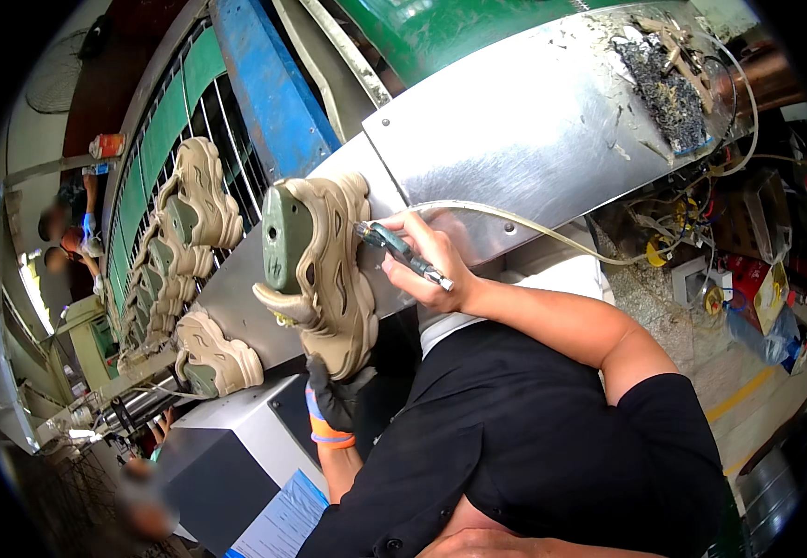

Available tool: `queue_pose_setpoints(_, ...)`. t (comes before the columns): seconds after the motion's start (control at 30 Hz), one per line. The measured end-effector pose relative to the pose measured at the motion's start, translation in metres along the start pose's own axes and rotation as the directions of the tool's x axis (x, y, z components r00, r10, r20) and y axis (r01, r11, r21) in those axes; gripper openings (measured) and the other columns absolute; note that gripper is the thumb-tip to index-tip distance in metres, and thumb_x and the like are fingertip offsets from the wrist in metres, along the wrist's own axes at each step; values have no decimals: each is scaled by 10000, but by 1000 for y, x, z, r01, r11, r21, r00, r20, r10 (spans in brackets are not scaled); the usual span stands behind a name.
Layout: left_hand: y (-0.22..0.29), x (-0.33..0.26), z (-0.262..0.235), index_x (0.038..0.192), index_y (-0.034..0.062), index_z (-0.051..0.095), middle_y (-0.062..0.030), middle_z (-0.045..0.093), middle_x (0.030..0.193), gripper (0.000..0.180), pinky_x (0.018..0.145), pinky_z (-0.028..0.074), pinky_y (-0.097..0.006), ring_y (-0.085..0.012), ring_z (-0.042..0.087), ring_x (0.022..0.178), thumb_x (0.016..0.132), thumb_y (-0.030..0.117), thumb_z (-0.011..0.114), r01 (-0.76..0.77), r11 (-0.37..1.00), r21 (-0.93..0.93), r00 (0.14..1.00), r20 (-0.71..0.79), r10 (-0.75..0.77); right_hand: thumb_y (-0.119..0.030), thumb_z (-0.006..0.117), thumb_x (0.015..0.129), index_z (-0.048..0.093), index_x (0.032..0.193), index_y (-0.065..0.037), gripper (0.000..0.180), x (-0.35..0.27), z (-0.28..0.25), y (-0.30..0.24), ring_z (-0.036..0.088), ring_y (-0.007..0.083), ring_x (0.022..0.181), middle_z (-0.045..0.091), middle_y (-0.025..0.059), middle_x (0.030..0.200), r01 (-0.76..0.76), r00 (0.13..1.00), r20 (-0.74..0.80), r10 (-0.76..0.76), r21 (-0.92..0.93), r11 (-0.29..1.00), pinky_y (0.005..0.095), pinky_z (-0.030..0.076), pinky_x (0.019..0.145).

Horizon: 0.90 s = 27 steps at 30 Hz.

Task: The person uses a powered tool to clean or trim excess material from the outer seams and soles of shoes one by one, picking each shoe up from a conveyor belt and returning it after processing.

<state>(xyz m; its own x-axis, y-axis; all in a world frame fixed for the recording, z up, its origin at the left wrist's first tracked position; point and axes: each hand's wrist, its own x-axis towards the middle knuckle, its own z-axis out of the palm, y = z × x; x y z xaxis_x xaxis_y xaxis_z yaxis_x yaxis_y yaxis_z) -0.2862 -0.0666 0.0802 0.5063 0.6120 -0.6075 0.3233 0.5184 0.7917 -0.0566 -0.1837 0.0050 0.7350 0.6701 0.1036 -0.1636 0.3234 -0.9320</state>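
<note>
A beige chunky sneaker on a green shoe last is tipped up at the edge of the metal bench. My left hand, in a dark glove with an orange and purple cuff, grips the sneaker's lower end. Bare, my right hand closes around a slim dark green hand tool with metal ends. The tool's tip is close to the sneaker's side; whether it touches I cannot tell. A pale hose runs from beside my right hand toward the right.
More beige sneakers on lasts stand along the green conveyor on the left. One sneaker lies nearer. The shiny metal bench top holds a dark heap of scraps. Cables tangle at right. Other people work at far left.
</note>
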Motion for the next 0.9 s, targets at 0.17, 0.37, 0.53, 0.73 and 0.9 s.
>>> queue_pose_setpoints(0.17, -11, 6, 25, 1405, -18, 385, -231, 567, 1270, 679, 821, 594, -444, -346, 644, 1055, 977, 503, 466, 149, 966, -210, 984, 131, -123, -92, 563, 872, 472, 1199, 8, 354, 2, 2, -5, 512, 66, 624, 548, 14, 715, -129, 980, 157, 122, 38, 991, 256, 424, 575)
queue_pose_setpoints(0.37, -7, 21, 61, 1423, -8, 366, -240, 554, 1280, 763, 863, 575, -455, -362, 623, 1088, 959, 595, 415, 257, 918, -302, 943, 287, -169, -65, 529, 902, 460, 1205, -5, 317, -13, -14, -19, 488, 68, 560, 524, 11, 709, -371, 911, 255, 323, 168, 913, 251, 414, 531)
queue_pose_setpoints(0.53, -3, 28, 84, 1466, 3, 289, -300, 488, 1342, 853, 947, 515, -515, -408, 561, 1188, 935, 667, 366, 399, 884, -242, 842, 478, -250, -97, 552, 867, 476, 1166, -16, 319, -31, -34, -40, 520, 60, 569, 547, 3, 686, -432, 892, 224, 392, 169, 886, 240, 419, 527)
queue_pose_setpoints(0.73, -7, 40, 116, 1486, -1, 220, -302, 488, 1345, 952, 999, 477, -503, -406, 554, 1197, 897, 738, 334, 461, 860, -218, 732, 641, -230, -43, 514, 887, 459, 1177, 6, 300, -30, -53, -79, 461, 69, 516, 508, 32, 694, -462, 873, 202, 444, 53, 885, 253, 411, 501)
queue_pose_setpoints(0.9, 2, 50, 147, 1452, -21, 282, -239, 529, 1316, 972, 953, 503, -452, -349, 616, 1086, 885, 768, 298, 404, 895, -187, 702, 691, -172, -92, 566, 852, 489, 1129, -15, 298, -24, -53, -96, 486, 68, 546, 544, 1, 690, -458, 886, 92, 455, 16, 889, 255, 409, 533)
